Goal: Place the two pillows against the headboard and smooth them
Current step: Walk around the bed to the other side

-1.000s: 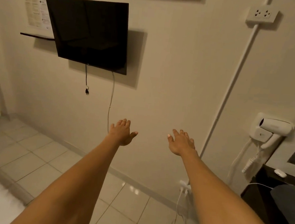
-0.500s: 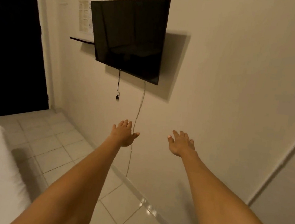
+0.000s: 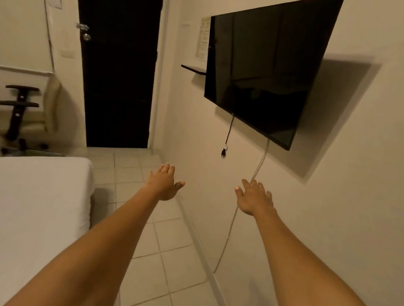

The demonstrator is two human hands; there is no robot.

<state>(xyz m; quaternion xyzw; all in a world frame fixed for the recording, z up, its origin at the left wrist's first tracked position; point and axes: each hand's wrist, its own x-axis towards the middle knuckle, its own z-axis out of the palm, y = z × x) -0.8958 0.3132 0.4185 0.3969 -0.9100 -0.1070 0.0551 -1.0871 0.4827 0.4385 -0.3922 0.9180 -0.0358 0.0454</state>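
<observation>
Head view: left hand, right hand spread, empty; bed edge left.

Your one head camera looks forward and slightly down along the floor between bed and wall, facing the dark door, the TV close at right.

There are two bare hands: one left hand and one right hand, both spread wide and holding nothing. Up above the right hand hangs one flat black TV. Under the TV hang two cords: one black, one white. Far past the left hand is one dark doorway. Left of the left hand sits one white bed, and one cream office chair behind it.
</observation>
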